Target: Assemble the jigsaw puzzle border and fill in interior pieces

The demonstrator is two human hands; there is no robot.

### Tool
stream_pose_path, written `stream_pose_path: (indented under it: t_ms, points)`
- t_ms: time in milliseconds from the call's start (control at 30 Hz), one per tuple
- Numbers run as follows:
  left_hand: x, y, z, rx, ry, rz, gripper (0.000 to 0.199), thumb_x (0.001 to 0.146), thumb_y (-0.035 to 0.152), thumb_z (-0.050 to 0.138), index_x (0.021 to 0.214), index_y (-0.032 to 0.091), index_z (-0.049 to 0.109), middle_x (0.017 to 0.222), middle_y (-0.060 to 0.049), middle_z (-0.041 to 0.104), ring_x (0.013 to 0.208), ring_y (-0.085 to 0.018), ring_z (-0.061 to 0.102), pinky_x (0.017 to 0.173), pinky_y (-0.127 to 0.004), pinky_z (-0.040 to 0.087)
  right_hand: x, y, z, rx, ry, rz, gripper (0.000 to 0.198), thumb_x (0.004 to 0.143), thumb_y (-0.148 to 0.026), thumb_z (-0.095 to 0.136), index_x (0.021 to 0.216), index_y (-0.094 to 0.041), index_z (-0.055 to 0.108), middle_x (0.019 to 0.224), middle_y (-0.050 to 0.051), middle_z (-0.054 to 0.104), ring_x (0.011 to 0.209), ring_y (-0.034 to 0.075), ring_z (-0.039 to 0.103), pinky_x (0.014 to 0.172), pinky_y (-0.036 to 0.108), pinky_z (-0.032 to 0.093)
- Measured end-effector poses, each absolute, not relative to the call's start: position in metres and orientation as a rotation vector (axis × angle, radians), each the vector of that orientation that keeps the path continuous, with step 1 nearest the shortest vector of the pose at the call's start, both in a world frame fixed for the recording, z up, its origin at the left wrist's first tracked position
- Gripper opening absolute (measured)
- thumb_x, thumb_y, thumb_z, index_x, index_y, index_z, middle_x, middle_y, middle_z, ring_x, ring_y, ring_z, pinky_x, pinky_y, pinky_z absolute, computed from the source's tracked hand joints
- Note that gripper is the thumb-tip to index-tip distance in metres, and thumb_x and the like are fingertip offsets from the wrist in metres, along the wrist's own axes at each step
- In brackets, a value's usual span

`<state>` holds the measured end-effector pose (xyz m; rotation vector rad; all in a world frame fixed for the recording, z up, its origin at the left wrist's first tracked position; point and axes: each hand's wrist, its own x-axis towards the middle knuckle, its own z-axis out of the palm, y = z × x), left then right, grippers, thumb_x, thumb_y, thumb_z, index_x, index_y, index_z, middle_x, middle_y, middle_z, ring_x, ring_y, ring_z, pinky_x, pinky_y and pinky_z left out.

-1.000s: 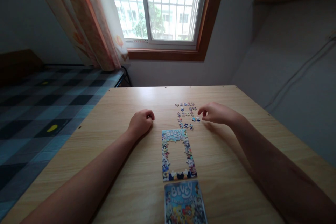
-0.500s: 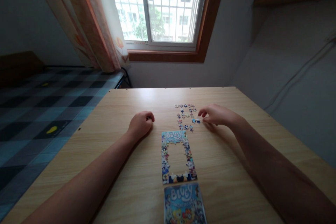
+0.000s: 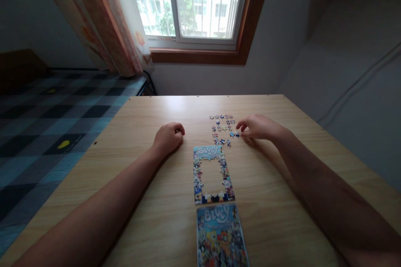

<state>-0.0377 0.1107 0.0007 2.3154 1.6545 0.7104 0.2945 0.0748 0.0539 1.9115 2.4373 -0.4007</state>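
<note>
Several loose jigsaw puzzle pieces (image 3: 223, 128) lie spread on the wooden table, past the puzzle frame. The fingers of my right hand (image 3: 258, 126) are bent but apart at the right side of these pieces, the lower fingertips at or beside a blue-and-white piece (image 3: 237, 134); I cannot tell whether they touch it. My left hand (image 3: 169, 137) rests on the table in a loose fist, with nothing seen in it. Between my forearms lies the partly assembled puzzle (image 3: 198, 179), a printed border around a bare opening. Nearer to me is a "Bluey" picture box or card (image 3: 222, 233).
The wooden table (image 3: 150, 217) reaches to the wall under a barred window (image 3: 205, 8). On the left stand a bed with a checked cover (image 3: 72, 110) and a curtain (image 3: 115, 29). A cable (image 3: 354, 85) runs along the right wall.
The view has tilted down slightly, so the table sits higher and more of the "Bluey" picture shows. My right hand has come slightly closer to the blue-and-white piece. My left hand stays put.
</note>
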Motion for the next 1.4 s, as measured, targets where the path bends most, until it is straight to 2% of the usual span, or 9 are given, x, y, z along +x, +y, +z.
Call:
stream_pose_path:
  t_ms: [233, 533, 700, 1000, 1233, 1400]
  points:
    - [-0.037, 0.111, 0.0, 2.326, 1.667, 0.702, 0.023, 0.07, 0.015, 0.049, 0.07, 0.022, 0.071, 0.077, -0.004, 0.074, 0.074, -0.021, 0.064, 0.07, -0.031, 0.045, 0.294, 0.077, 0.054, 1.894, 2.398, -0.351, 0.037, 0.08, -0.017, 0.067, 0.114, -0.026, 0.078, 0.1, 0.004, 0.079, 0.087, 0.02, 0.071, 0.074, 0.03, 0.047]
    - [-0.037, 0.111, 0.001, 2.315, 1.654, 0.69, 0.023, 0.07, 0.015, 0.048, 0.069, 0.021, 0.071, 0.077, -0.004, 0.073, 0.07, -0.021, 0.062, 0.067, -0.031, 0.043, 0.295, 0.077, 0.054, 1.876, 2.348, -0.287, 0.026, 0.081, -0.017, 0.067, 0.1, -0.025, 0.082, 0.096, 0.005, 0.08, 0.087, 0.022, 0.07, 0.074, 0.03, 0.047]
    - [-0.037, 0.112, 0.0, 2.338, 1.654, 0.677, 0.022, 0.07, 0.015, 0.049, 0.068, 0.021, 0.07, 0.077, -0.004, 0.073, 0.072, -0.021, 0.062, 0.066, -0.031, 0.042, 0.292, 0.075, 0.055, 1.895, 2.342, -0.269, 0.022, 0.079, -0.018, 0.069, 0.096, -0.023, 0.082, 0.091, 0.006, 0.079, 0.083, 0.022, 0.069, 0.069, 0.029, 0.045]
    - [-0.037, 0.111, 0.002, 2.346, 1.653, 0.67, 0.023, 0.071, 0.016, 0.048, 0.068, 0.022, 0.07, 0.075, -0.003, 0.073, 0.072, -0.021, 0.063, 0.066, -0.03, 0.043, 0.291, 0.074, 0.052, 1.864, 2.45, -0.253, 0.029, 0.081, -0.019, 0.068, 0.107, -0.024, 0.079, 0.1, 0.004, 0.079, 0.086, 0.02, 0.068, 0.071, 0.029, 0.045]
    - [-0.036, 0.111, 0.002, 2.343, 1.659, 0.663, 0.023, 0.071, 0.015, 0.049, 0.068, 0.022, 0.07, 0.075, -0.003, 0.073, 0.072, -0.022, 0.063, 0.067, -0.031, 0.044, 0.285, 0.072, 0.055, 1.872, 2.359, -0.227, 0.028, 0.079, -0.02, 0.069, 0.103, -0.028, 0.081, 0.099, 0.003, 0.078, 0.084, 0.021, 0.068, 0.068, 0.029, 0.044]
    - [-0.037, 0.111, 0.001, 2.345, 1.65, 0.663, 0.022, 0.071, 0.014, 0.049, 0.068, 0.022, 0.07, 0.076, -0.004, 0.073, 0.072, -0.021, 0.062, 0.067, -0.031, 0.043, 0.286, 0.071, 0.056, 1.94, 2.267, -0.315, 0.019, 0.081, -0.028, 0.07, 0.097, -0.024, 0.08, 0.093, 0.006, 0.078, 0.078, 0.02, 0.066, 0.062, 0.028, 0.042]
